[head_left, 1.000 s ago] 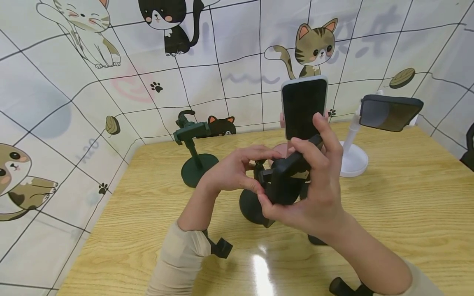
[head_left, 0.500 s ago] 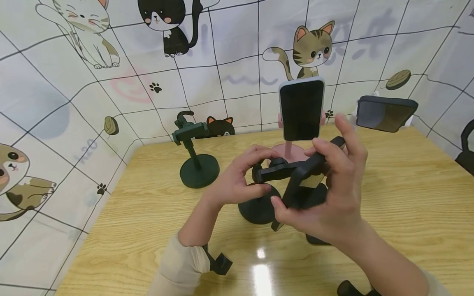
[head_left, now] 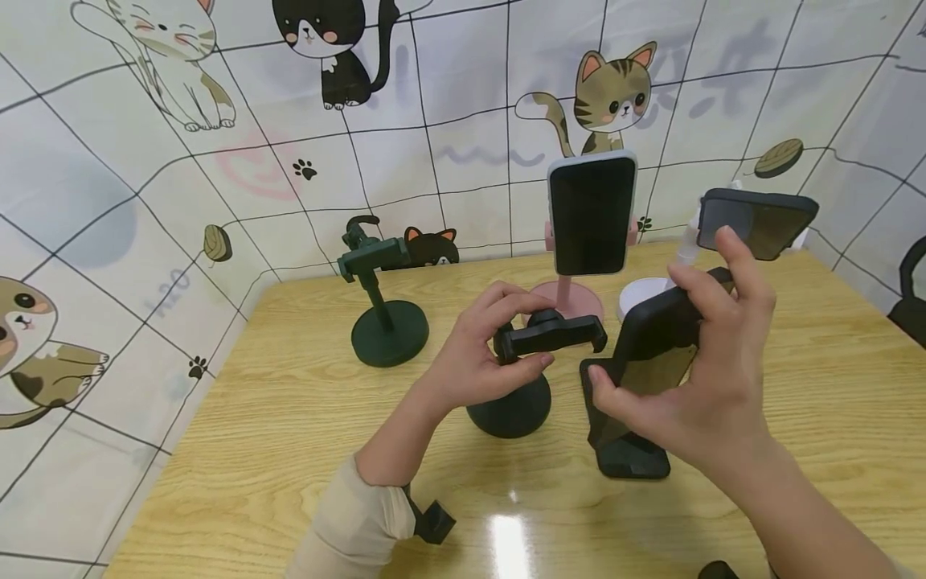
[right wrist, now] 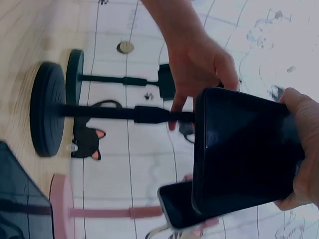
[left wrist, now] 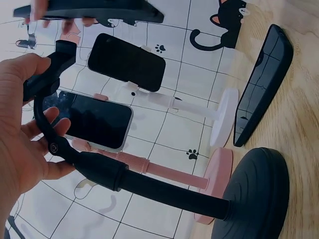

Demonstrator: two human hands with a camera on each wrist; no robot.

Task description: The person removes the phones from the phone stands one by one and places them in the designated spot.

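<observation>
Phone (head_left: pixel 654 331) in right hand (head_left: pixel 719 394), farther from holder (head_left: pixel 555 336)

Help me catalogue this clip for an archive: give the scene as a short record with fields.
Left hand: grips the clamp of the black phone stand
Right hand: holds a black smartphone, apart from that clamp
Pink stand: bears a pale-framed smartphone, portrait
White stand: bears a dark-cased smartphone, landscape
Dark green stand: holding no phone
Wooden table: another smartphone lies beside the black stand's base
Backdrop: cartoon cats, grid lines

Left hand (head_left: pixel 477 354), right hand (head_left: pixel 716 386), both curled
</observation>
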